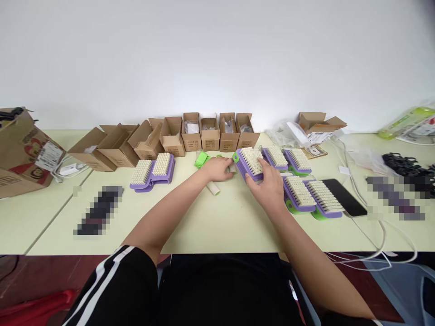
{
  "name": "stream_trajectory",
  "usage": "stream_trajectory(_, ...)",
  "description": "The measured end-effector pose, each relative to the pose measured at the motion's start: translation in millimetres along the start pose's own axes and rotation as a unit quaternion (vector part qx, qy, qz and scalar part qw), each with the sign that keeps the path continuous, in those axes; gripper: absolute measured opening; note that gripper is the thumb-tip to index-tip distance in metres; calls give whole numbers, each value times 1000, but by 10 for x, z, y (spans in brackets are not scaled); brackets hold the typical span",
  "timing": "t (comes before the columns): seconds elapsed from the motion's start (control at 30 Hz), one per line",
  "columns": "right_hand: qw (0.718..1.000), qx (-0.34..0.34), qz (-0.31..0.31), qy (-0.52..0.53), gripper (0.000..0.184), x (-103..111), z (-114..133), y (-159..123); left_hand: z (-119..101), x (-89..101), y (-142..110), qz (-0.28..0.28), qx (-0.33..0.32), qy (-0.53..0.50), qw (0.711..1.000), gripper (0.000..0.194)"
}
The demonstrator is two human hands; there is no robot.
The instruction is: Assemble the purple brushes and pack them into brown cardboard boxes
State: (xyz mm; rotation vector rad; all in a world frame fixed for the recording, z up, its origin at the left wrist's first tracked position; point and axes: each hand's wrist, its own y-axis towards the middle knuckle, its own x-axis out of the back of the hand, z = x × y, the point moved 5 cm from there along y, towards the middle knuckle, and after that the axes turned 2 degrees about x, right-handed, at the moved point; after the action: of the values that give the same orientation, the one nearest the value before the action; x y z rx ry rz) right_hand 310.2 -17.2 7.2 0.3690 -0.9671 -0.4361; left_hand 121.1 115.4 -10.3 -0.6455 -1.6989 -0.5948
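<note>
My right hand (269,184) grips the near right side of a purple brush block (245,164) with cream bristles facing up and a green tab at its left end. Its thumb and fingers lie against the bristles and edge, and the block looks tilted. To the left, my left hand (217,169) is low over the table, thumb and forefinger curved around a pale tube-like piece (233,168), partly hidden. Under that wrist another pale tube (213,188) lies on the table. Just behind the wrist is a bright green plastic piece (202,159).
Open cardboard boxes (172,140) line the wall. Two joined purple brushes (141,174) lie left; several more (301,194) lie right, beside a black phone (345,197). White cables (384,235) hang over the right edge. A large carton (27,158) stands far left.
</note>
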Motion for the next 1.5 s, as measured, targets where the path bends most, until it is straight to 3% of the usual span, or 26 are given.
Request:
stream_trajectory(0.2, 991, -13, 59, -116, 78, -83, 213, 322, 130, 37, -261, -31, 34, 0, 999, 59)
stream_trajectory(0.4, 972, 24, 132, -192, 65, -380, 417, 482, 152, 27, -418, -53, 43, -14, 998, 55)
stream_trajectory(0.67, 965, 21, 129, -229, 64, -684, 448, 466, 177, 3, -475, -68, 36, -31, 997, 54)
stream_trajectory(0.83, 965, 19, 143, -217, 67, -797, 422, 431, 153, 124, -539, -100, 17, -62, 993, 60)
stream_trajectory(1.0, 964, 13, 158, -215, 71, -826, 357, 414, 190, 338, -643, -139, 41, -79, 986, 52)
stream_trajectory(1.17, 973, 39, 130, -187, 72, -763, 376, 394, 496, 582, -894, -215, 140, -16, 966, 48)
stream_trajectory(1.3, 984, 103, 101, -107, 58, -685, 487, 363, 868, 617, -1164, -264, 260, 31, 929, 53)
stream_trajectory(1.4, 983, 156, 96, -14, 40, -650, 595, 329, 1028, 516, -1244, -255, 301, 40, 918, 53)
stream_trajectory(1.5, 978, 178, 84, 71, 31, -609, 672, 286, 1039, 406, -1195, -217, 294, 49, 930, 51)
